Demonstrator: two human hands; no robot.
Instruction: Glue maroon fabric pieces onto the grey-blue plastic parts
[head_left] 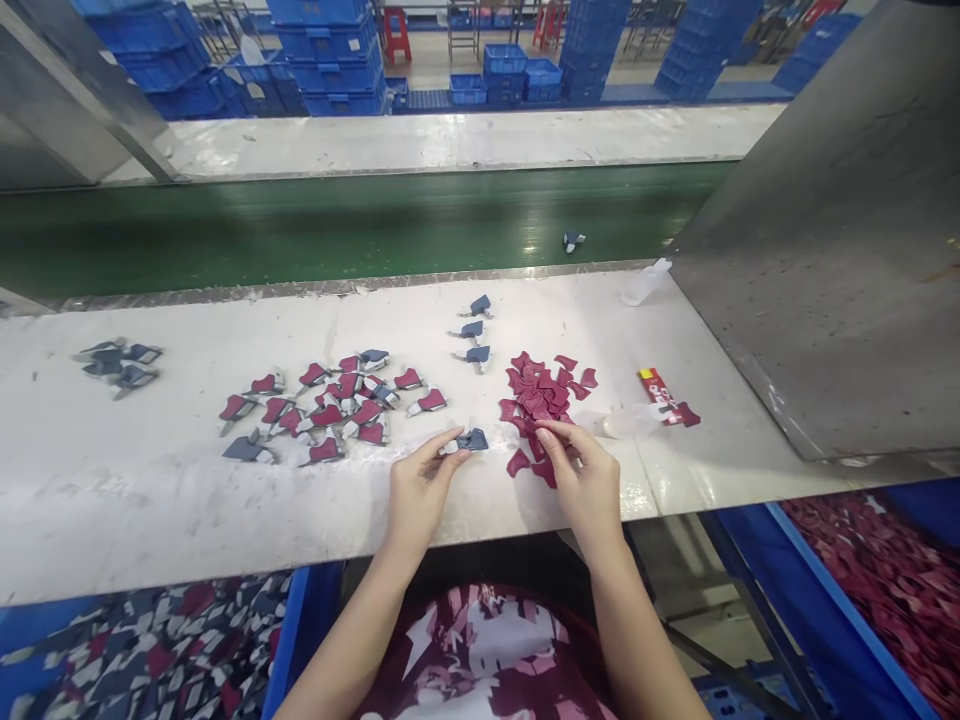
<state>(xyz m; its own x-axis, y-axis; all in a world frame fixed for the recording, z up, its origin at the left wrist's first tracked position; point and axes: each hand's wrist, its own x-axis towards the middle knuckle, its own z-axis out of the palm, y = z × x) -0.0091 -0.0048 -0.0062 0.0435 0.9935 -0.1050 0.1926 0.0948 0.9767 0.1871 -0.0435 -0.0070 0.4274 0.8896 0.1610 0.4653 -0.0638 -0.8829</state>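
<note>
My left hand (pixel 421 482) pinches a small dark blue and white plastic part (pixel 472 440) just above the white bench. At the near edge of a pile of dark red flat pieces (pixel 541 392), my right hand (pixel 583 470) has its thumb and forefinger pressed together; whether a red piece is between them is hard to make out. Left of my hands lies a loose group of assembled parts (pixel 330 415), most with red faces and some blue. Three blue parts (pixel 472 330) stand in a short column beyond my left hand.
A dark cluster of parts (pixel 120 365) lies far left. On the right are a squeeze bottle (pixel 634 420), a red and yellow packet (pixel 660 390) and another bottle (pixel 646 283) beside a metal panel (pixel 825 250). A green conveyor (pixel 337 235) runs behind; blue bins (pixel 847 600) sit below.
</note>
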